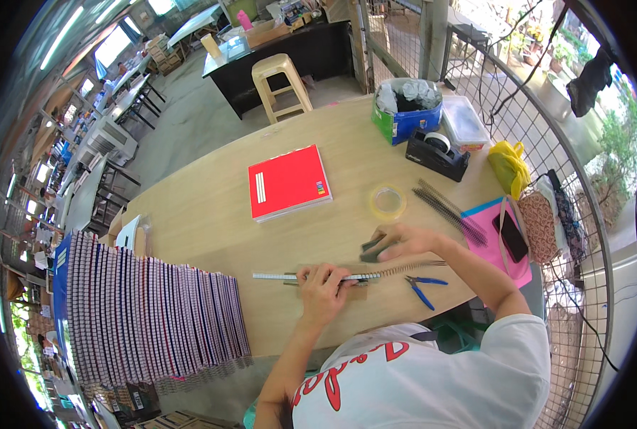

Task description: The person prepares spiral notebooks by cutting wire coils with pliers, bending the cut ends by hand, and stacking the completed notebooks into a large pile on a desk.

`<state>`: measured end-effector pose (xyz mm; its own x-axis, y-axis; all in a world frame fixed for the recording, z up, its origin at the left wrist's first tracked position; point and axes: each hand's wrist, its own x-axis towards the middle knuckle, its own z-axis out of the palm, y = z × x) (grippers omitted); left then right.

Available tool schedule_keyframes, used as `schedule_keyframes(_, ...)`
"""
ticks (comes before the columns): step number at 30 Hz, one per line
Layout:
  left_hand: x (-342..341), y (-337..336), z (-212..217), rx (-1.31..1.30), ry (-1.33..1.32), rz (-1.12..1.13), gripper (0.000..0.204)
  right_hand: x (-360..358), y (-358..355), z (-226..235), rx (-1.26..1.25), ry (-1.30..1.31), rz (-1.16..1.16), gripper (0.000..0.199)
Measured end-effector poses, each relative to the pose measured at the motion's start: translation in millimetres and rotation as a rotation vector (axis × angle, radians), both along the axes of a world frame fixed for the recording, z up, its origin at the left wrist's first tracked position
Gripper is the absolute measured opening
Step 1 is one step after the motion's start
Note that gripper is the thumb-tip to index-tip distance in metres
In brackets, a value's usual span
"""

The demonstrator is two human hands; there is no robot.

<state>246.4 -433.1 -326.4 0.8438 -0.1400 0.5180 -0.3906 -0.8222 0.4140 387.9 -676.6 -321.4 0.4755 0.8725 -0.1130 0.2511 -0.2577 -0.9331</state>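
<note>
My left hand (323, 284) is closed around a narrow notebook (272, 276), seen edge-on as a pale strip with small marks along it. A thin metal spiral coil (407, 268) runs along the notebook's right end and sticks out beyond it to the right. The fingers of my right hand (402, 242) bend over a small dark grey block (371, 249) just above the notebook; its exact kind is unclear. Blue-handled pliers (422, 289) lie with jaws apart below the coil. Further back lies a red notebook (290, 183).
A tall row of spiral-bound notebooks (154, 314) stands at the left. Clear tape (388, 203), loose black coils (450, 213), a tape dispenser (436, 157), a blue-green box (407, 114), a pink pouch (486, 232) and a phone (510, 238) lie to the right, beside wire mesh.
</note>
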Motion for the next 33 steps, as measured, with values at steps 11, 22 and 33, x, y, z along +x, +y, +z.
schedule_keyframes(11,-2.8,4.9,-3.2,-0.134,0.022,-0.037,0.058,0.3,12.6,-3.4,-0.108,-0.099,0.137,0.049)
schedule_keyframes(22,-3.3,37.7,0.4,0.059,-0.005,0.112,0.041,-6.5,42.0,23.4,-0.078,-0.199,0.199,0.048)
schedule_keyframes(33,-9.2,39.9,-5.7,-0.069,0.045,0.161,0.049,-4.0,72.3,27.2,-0.062,-0.118,0.22,0.053)
